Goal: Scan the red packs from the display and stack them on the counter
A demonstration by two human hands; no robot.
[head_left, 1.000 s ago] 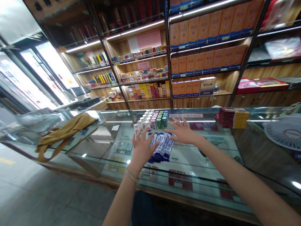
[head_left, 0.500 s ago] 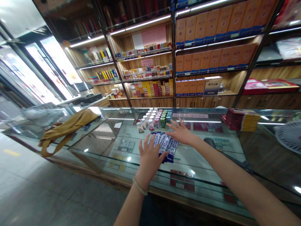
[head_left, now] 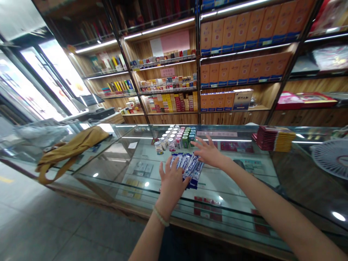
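Several blue-and-white packets [head_left: 191, 167], long and slim, lie fanned side by side on the glass counter [head_left: 152, 185]. My left hand [head_left: 172, 181] rests over their left and near side, fingers spread, its thumb at the packets' lower part. At their far right end is my right hand [head_left: 208, 152], fingers apart, its lower fingers close to or touching the packet tops. Neither hand is closed around a packet. Just beyond stand rows of small bottles [head_left: 172, 144] with white, pink, green and blue colours.
A mustard-coloured bag [head_left: 73, 148] lies on the counter at left. Stacked red and yellow packs [head_left: 274, 138] stand at right, near a white fan [head_left: 331, 157]. Behind the counter, shelves hold orange boxes [head_left: 228, 72] and small cartons [head_left: 174, 102]. Goods show beneath the glass.
The view has shifted slightly, so the scene sits a little further left. Both hands stay over the packets, whose fan looks slightly rearranged.
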